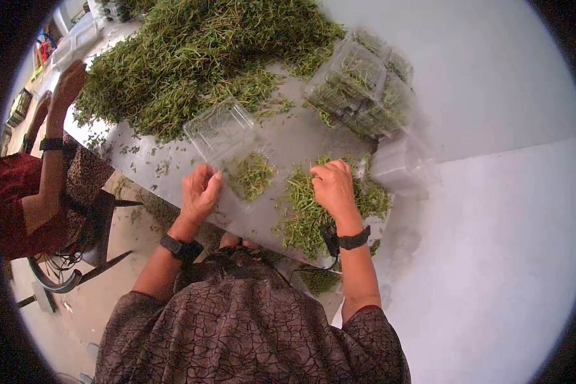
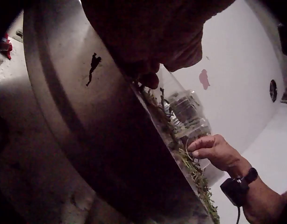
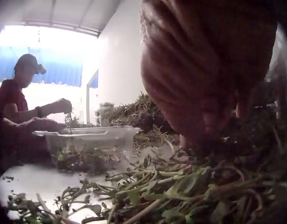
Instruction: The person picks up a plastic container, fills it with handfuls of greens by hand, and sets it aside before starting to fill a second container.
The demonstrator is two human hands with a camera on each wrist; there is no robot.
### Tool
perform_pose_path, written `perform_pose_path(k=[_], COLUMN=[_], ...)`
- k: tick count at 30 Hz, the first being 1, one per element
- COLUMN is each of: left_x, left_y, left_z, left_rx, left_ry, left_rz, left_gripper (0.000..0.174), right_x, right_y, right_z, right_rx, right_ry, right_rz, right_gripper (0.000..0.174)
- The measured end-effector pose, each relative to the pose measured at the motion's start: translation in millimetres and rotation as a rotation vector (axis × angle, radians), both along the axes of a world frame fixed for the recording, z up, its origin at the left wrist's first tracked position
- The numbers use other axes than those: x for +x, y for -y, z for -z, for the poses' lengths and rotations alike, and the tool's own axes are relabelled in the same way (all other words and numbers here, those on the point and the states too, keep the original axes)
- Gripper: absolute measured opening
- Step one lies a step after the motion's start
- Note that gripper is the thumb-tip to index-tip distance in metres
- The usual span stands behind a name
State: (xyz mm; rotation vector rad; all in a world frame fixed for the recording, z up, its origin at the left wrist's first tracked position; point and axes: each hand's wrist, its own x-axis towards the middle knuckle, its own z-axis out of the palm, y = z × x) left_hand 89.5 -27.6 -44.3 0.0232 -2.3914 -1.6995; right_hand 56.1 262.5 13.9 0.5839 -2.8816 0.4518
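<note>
My right hand (image 1: 334, 185) is above a small heap of leafy green sprigs (image 1: 301, 208) near the table's front edge. Its thumb and forefinger pinch a thin pale stem (image 2: 187, 145), seen in the left wrist view. My left hand (image 1: 200, 192) is beside the near-left side of an open clear plastic clamshell box (image 1: 221, 128), its fingers bent and thumb up; I cannot tell whether they grip anything. Some sprigs (image 1: 255, 176) lie in the box's base, and its lid is folded back. In the right wrist view the box (image 3: 94, 134) stands just beyond the heap.
A large mound of greens (image 1: 205, 51) covers the back of the metal table (image 1: 173, 163). Filled clear boxes (image 1: 358, 83) are stacked at the right by the wall, with empty-looking clear plastic (image 1: 400, 163) before them. Another person (image 1: 32, 198) is at the left, beside a chair.
</note>
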Motion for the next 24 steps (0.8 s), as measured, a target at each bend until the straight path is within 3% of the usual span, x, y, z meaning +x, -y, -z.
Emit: perform_pose_path(k=[9, 15, 17, 22, 24], left_x=[1.3, -0.7, -3.5, 0.8, -0.6], left_y=[1.0, 1.1, 1.2, -2.5, -2.1], left_z=[-2.5, -1.3, 0.1, -6.5, -5.7], left_rx=[-0.026, -0.006, -0.011, 0.151, 0.142], left_ry=[0.001, 0.027, -0.033, 0.121, 0.131], left_rz=[0.024, 0.045, 0.03, 0.035, 0.032], left_gripper=[0.019, 0.022, 0.023, 0.022, 0.021], right_x=[8.5, 18.2, 15.7, 7.3, 4.0], right_y=[-5.0, -13.2, -14.3, -16.3, -16.5], right_z=[-32.2, -48.0, -42.9, -23.2, -18.3], right_rx=[-0.22, -0.397, -0.394, -0.297, -0.091], right_ry=[-0.087, 0.006, 0.01, 0.022, -0.074], right_rz=[0.084, 0.29, 0.289, 0.24, 0.109], right_gripper=[0.006, 0.011, 0.011, 0.013, 0.016])
